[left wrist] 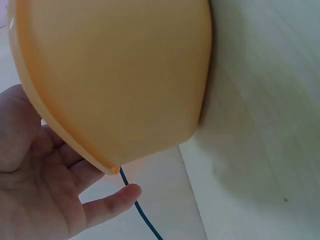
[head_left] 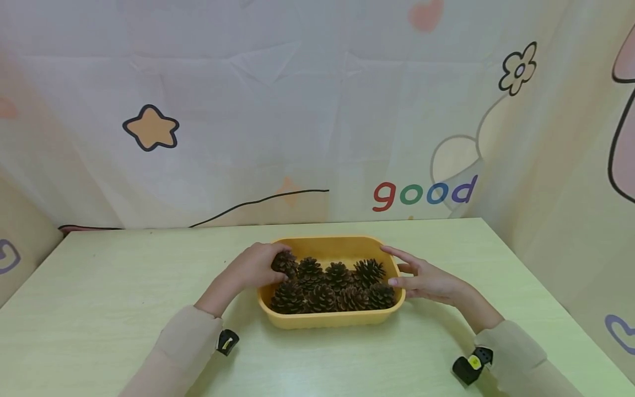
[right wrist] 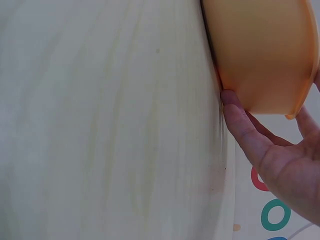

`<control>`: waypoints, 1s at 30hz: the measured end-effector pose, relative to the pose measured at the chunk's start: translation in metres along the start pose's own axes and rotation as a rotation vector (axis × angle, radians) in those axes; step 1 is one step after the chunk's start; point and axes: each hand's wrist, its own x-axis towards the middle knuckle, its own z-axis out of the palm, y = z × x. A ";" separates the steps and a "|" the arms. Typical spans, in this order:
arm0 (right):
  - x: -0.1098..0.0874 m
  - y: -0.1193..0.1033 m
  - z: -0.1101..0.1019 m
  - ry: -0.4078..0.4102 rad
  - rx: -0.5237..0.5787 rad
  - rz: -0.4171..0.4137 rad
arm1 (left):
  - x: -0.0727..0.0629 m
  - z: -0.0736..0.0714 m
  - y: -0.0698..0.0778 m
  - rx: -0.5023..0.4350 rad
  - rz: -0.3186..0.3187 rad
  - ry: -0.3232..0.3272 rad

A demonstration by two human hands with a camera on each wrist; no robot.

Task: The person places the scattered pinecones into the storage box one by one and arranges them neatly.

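Note:
A yellow plastic basin (head_left: 332, 318) holds several brown pine cones (head_left: 321, 298). At its left end, my left hand (head_left: 255, 266) reaches over the rim and grips one pine cone (head_left: 284, 262) between thumb and fingers. The left wrist view shows that hand (left wrist: 45, 190) beside the basin's outer wall (left wrist: 125, 85), little finger stretched out; the cone is hidden there. My right hand (head_left: 429, 280) holds the basin's right end, thumb over the rim and other fingers along the outside. In the right wrist view, a fingertip of this hand (right wrist: 280, 155) touches the wall low down near the table.
The basin stands on a pale wooden table (head_left: 149, 281). Behind the table hangs a printed curtain (head_left: 238, 127) with a star, a flower and the word "good". Black devices (head_left: 468, 369) are strapped at both sleeves' cuffs.

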 end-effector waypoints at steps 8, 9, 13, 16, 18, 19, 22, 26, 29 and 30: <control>0.001 0.000 -0.001 -0.003 -0.003 -0.002 | -0.002 0.001 0.001 0.017 0.021 0.009; 0.001 0.000 -0.001 -0.003 -0.004 -0.003 | -0.002 0.001 0.001 0.017 0.019 0.014; 0.002 0.000 0.000 -0.003 -0.005 -0.002 | -0.002 0.005 -0.001 0.011 0.019 0.028; 0.002 -0.001 0.000 -0.005 0.001 -0.002 | -0.003 0.007 -0.003 0.004 0.027 0.035; 0.002 -0.001 0.001 -0.004 -0.003 -0.002 | -0.005 0.007 -0.004 -0.002 0.036 0.043; 0.002 -0.002 0.001 -0.003 -0.007 -0.003 | -0.006 0.008 -0.005 -0.009 0.040 0.047; 0.001 -0.003 0.002 0.007 -0.028 -0.002 | -0.010 0.007 -0.006 -0.049 0.053 0.063; -0.001 -0.003 0.002 0.022 -0.074 -0.008 | -0.017 0.006 -0.009 -0.120 0.059 0.102; -0.002 -0.003 0.001 0.030 -0.105 -0.020 | -0.023 0.005 -0.014 -0.161 0.078 0.143; -0.003 -0.003 0.001 0.035 -0.116 -0.022 | -0.025 0.004 -0.015 -0.169 0.088 0.158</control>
